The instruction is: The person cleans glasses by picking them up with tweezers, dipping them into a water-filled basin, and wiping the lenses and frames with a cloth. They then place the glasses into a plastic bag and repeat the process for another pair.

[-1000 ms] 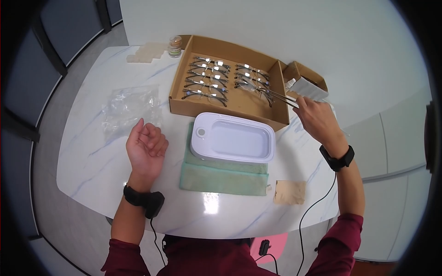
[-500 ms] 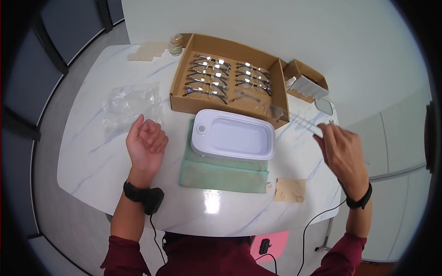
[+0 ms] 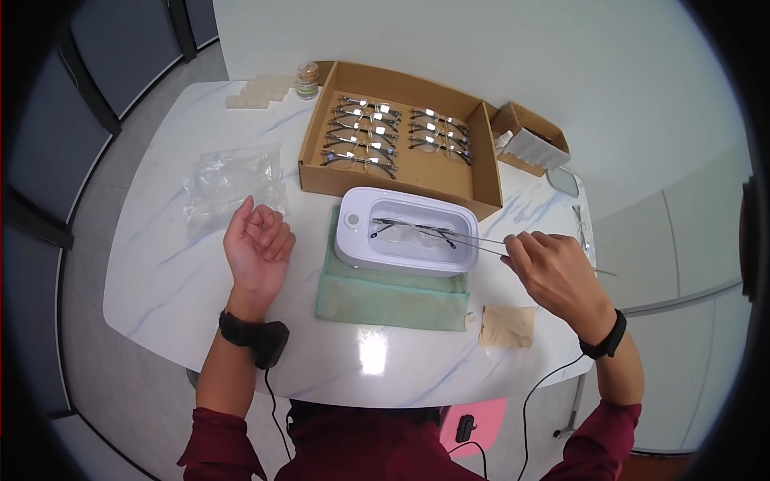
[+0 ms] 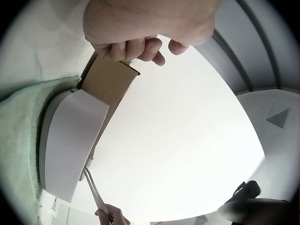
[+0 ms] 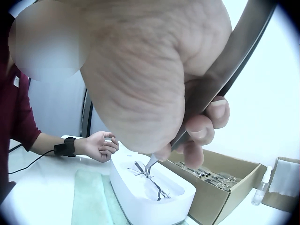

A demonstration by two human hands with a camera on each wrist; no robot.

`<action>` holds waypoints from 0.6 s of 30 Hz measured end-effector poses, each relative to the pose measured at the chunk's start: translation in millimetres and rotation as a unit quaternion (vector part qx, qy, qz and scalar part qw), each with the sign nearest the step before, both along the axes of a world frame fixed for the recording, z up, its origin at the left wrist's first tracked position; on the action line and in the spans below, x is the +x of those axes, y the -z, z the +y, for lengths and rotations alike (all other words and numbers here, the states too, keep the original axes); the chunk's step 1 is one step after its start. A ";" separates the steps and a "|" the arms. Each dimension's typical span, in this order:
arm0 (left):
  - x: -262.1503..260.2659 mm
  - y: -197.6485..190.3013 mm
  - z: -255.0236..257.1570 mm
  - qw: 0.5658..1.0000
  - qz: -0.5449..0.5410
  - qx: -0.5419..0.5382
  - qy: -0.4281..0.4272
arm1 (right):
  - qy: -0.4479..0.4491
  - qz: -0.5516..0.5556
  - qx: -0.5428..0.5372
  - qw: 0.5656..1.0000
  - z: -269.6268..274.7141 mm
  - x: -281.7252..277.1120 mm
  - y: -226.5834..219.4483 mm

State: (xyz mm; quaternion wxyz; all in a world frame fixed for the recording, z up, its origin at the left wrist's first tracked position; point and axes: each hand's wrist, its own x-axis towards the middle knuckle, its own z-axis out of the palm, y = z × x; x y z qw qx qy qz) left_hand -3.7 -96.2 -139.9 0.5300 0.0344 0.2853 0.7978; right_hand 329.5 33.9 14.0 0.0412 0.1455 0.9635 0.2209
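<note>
My right hand [image 3: 557, 276] grips long metal tweezers [image 3: 481, 241], whose tips meet a pair of rimless glasses [image 3: 417, 230] over the basin of the white oblong cleaner [image 3: 361, 248]. The right wrist view shows the glasses [image 5: 157, 187] at the basin's opening; whether they touch its floor I cannot tell. My left hand [image 3: 261, 248], palm up with loosely curled fingers, holds nothing and lies left of the cleaner, beside a clear plastic bag [image 3: 237, 180]. Behind the cleaner, a cardboard box [image 3: 401, 187] holds two columns of glasses [image 3: 361, 136].
Under the cleaner lies a green cloth [image 3: 389, 306], with a tan cloth [image 3: 507, 326] to its right. A small carton [image 3: 525, 152], a spray bottle [image 3: 504, 141] and a grey-rimmed tray [image 3: 562, 182] stand back right. A jar [image 3: 307, 82] is at the back left.
My right hand has carried one pair of glasses with the tweezers from the front of the box's right column to the cleaner's basin. My left hand has stayed nearly still.
</note>
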 end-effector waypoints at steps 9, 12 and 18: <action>-1.2 0.5 -0.7 1.000 0.002 0.001 -0.001 | -0.007 0.006 -0.013 1.000 6.4 -5.4 6.0; -0.4 -0.8 -0.6 1.000 0.001 -0.001 -0.003 | -0.006 0.003 -0.013 1.000 9.2 -7.7 7.6; 0.6 -2.0 -0.9 1.000 0.000 -0.001 -0.005 | -0.015 0.007 -0.011 1.000 11.1 -9.7 10.0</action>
